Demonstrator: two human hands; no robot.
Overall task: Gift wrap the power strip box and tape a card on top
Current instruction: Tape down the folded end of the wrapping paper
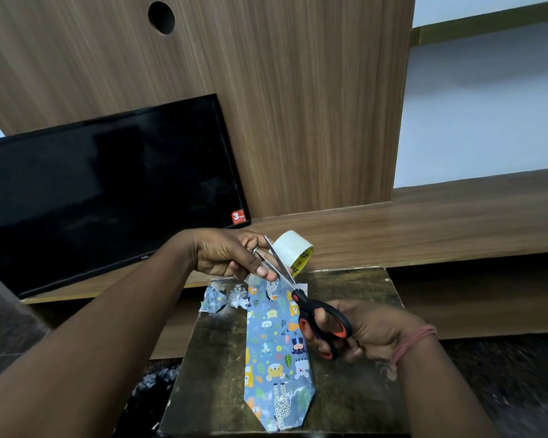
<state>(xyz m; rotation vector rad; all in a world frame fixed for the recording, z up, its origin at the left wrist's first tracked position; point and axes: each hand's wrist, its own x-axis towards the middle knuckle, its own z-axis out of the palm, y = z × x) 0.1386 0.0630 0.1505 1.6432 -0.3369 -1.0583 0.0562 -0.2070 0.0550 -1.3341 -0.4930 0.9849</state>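
Cutting tape above the wrapped box [274, 352]

The box spans our small bench [355, 390] edge to edge. Our left hand [231, 256] holds the tape roll [293, 249]; our right hand [366, 335] grips the scissors [310, 306].

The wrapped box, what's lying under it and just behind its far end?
The wrapped box lies on a dark worn board. Crumpled paper scraps sit beside its far left corner. The left hand, tape roll and scissors hide whatever is directly behind it.
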